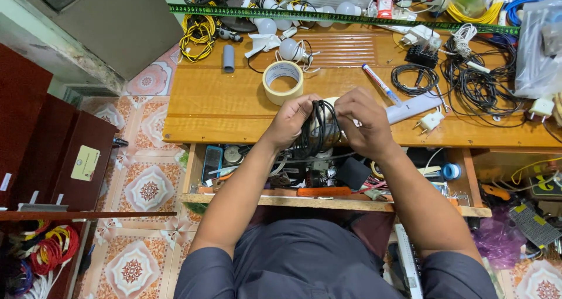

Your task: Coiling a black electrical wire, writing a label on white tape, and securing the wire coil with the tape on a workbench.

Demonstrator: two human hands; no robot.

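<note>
Item: coil of black cable (317, 126), held above the near edge of the wooden surface (211, 108), between both hands. Left hand (291, 121): fingers closed on the coil's left side. Right hand (364, 122): fingers closed on the coil's right side, thumb across the top. A pale rounded object sits behind the coil within the grip; its kind cannot be told.

On the surface, just beyond the hands: roll of beige tape (283, 82), lying flat. Far of it: white bulbs (291, 49) with loose leads. Far left: yellow wire bundle (197, 34) and short grey tube (228, 58). Right of the hands: marker pen (380, 83), loose black cable coils (468, 82), white plug (431, 121). Along the far edge: green measuring tape (328, 16), stretched left to right.

Below the hands: open drawer (328, 200) crowded with small tools and parts
</note>
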